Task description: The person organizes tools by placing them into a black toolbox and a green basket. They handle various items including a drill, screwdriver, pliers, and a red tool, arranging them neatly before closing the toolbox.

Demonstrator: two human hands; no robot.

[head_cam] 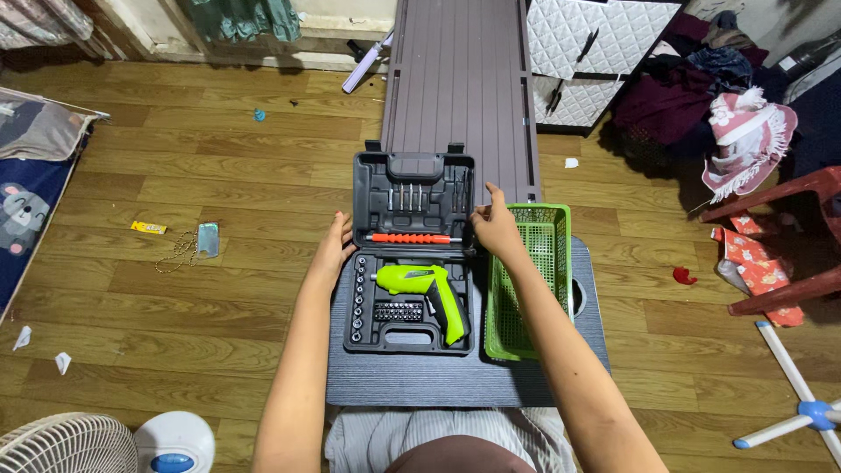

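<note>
At the bottom centre of the frame a small dark worktop sits over the person's lap, and on it lies an open black tool case. The left hand rests with loosely curled fingers against the case's left edge, at the hinge line between tray and lid. The right hand touches the case's right edge at the same height, fingers partly bent and the index finger pointing up; neither hand grips anything.

In the case's lower tray, between the two forearms, lies a lime-green electric screwdriver, with a column of sockets down the left side and a block of small bits below the tool. The raised lid holds a red-orange extension bar and a row of drill bits.

Just right of the case, touching it, stands a green plastic basket; the right forearm crosses its left rim. I cannot tell whether anything lies in it.

Farther up, a long grey slatted panel runs to the top of the frame. A white fan is at the bottom left, and clothes are heaped at the upper right on the wooden floor.
</note>
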